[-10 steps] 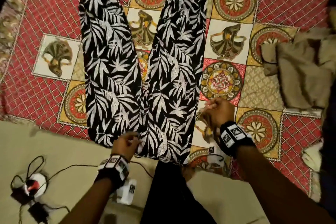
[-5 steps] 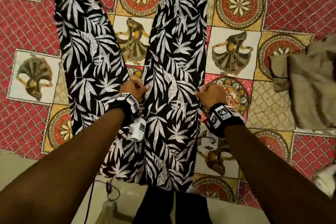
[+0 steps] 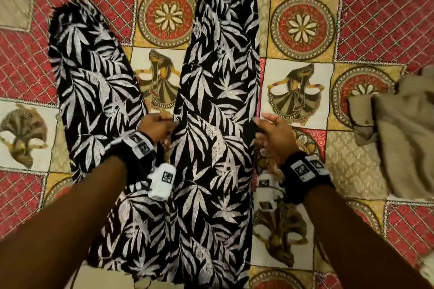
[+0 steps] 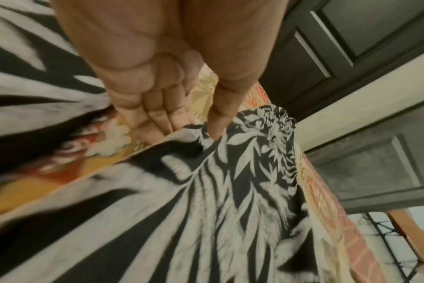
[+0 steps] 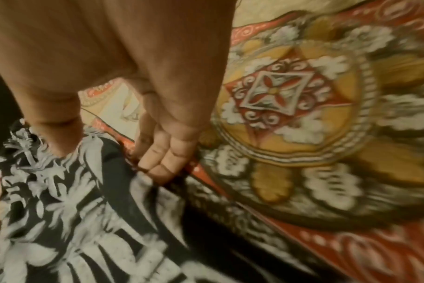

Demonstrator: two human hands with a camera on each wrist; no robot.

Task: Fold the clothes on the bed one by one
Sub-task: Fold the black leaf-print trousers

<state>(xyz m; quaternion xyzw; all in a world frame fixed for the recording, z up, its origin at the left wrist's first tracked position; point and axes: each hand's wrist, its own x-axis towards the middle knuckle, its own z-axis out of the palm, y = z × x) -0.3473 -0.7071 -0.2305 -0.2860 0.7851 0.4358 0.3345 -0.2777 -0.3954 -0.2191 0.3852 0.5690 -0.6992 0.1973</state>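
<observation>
Left hand [image 3: 156,125]: pinches the trousers' [image 3: 218,110] inner leg edge, moved toward 12 o'clock.
Right hand [image 3: 275,132]: pinches the outer edge, likewise advanced.

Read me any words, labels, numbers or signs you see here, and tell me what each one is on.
No readable text anywhere.
Wristbands: black-and-white square marker patterns, not letters.
White tag at left wrist: same kind of marker.
Leaf-print trousers and bedspread: pictures and patterns only.

The light was warm, dim and even, without glare. The head view smeared toward its edges. In both wrist views, the leaf-print trousers [image 4: 206,220] blurred strongly near the camera.
</observation>
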